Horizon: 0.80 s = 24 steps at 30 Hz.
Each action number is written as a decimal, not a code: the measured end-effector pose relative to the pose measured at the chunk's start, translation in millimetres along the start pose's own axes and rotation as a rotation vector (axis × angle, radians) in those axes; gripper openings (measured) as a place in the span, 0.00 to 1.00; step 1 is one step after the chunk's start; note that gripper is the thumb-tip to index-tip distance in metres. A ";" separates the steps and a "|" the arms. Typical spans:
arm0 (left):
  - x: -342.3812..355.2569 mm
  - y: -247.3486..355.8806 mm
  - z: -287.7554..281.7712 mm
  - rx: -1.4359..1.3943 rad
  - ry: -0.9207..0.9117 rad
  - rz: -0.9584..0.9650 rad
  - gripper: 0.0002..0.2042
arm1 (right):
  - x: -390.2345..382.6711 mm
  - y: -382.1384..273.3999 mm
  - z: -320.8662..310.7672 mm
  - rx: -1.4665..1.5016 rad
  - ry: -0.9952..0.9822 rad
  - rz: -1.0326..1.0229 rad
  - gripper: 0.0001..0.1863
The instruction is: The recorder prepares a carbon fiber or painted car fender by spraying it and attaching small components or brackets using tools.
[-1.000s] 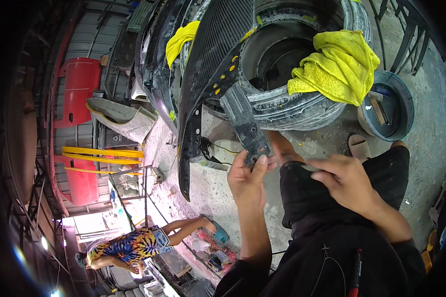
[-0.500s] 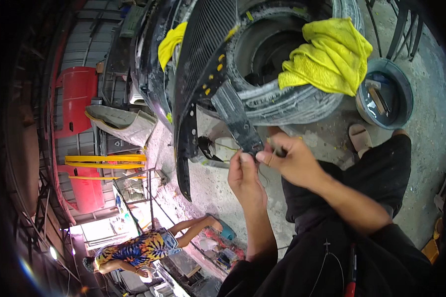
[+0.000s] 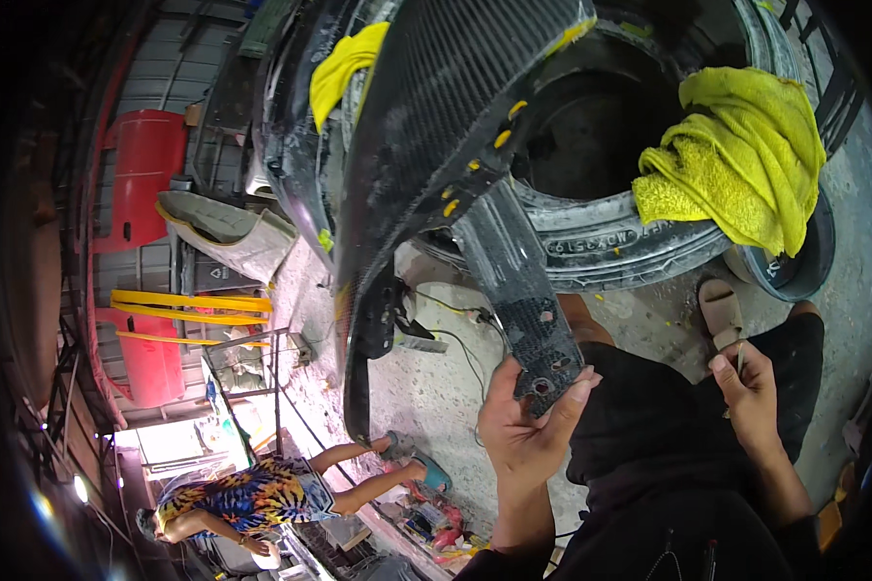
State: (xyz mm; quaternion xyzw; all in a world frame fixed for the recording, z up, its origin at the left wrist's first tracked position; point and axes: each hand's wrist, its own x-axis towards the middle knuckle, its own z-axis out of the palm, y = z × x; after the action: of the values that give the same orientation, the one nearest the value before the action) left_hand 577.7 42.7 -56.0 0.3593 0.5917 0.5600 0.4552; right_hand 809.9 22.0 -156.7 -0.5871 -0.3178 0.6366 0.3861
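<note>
**Left hand pinches the end of a carbon-weave strip beside the tyre**

Our left hand (image 3: 525,426) grips the lower end of a dark woven panel strip (image 3: 521,290), thumb on one edge and fingers wrapped over the other. Below and to the left of that hand lies bare concrete floor (image 3: 426,387), with thin loose wires (image 3: 460,334) trailing across it. Just above the hand the strip climbs to join a wide black mesh-textured body panel (image 3: 426,126). This leans against a worn tyre (image 3: 610,237), so room is tight upward. A yellow towel (image 3: 736,165) drapes over the tyre's rim, up and to the right.

Our right hand (image 3: 751,397) rests apart, on the black-clad knee, fingers curled around something small and thin; we cannot tell what.

The strip is flat, dusty grey-black and straight-edged. Small holes are punched near the held end, and yellow marks dot its junction with the panel.
</note>
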 end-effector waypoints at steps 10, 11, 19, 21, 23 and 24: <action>-13.2 -27.2 31.1 -0.270 0.194 0.157 0.14 | -3.5 19.1 24.7 -0.048 -0.053 -0.098 0.06; -12.5 -27.9 32.2 -0.271 0.187 0.148 0.14 | -4.7 22.8 23.8 -0.049 -0.045 -0.100 0.06; -14.8 -30.2 32.4 -0.376 0.208 0.134 0.11 | -2.5 44.8 3.7 -0.116 -0.021 -0.108 0.07; -14.1 -29.4 31.7 -0.393 0.265 0.109 0.11 | -2.0 50.7 1.6 -0.108 -0.025 -0.118 0.07; -15.0 -29.5 30.5 -0.388 0.240 0.120 0.11 | -0.8 54.1 -0.4 -0.163 -0.032 -0.162 0.07; -14.4 -27.7 31.3 -0.393 0.213 0.127 0.12 | 0.0 54.9 -1.6 -0.156 -0.030 -0.164 0.07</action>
State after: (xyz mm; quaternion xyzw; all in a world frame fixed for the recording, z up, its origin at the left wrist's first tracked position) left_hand 614.2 36.6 -80.1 0.2388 0.4923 0.7268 0.4153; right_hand 805.0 -5.5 -203.9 -0.5776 -0.4192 0.5849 0.3853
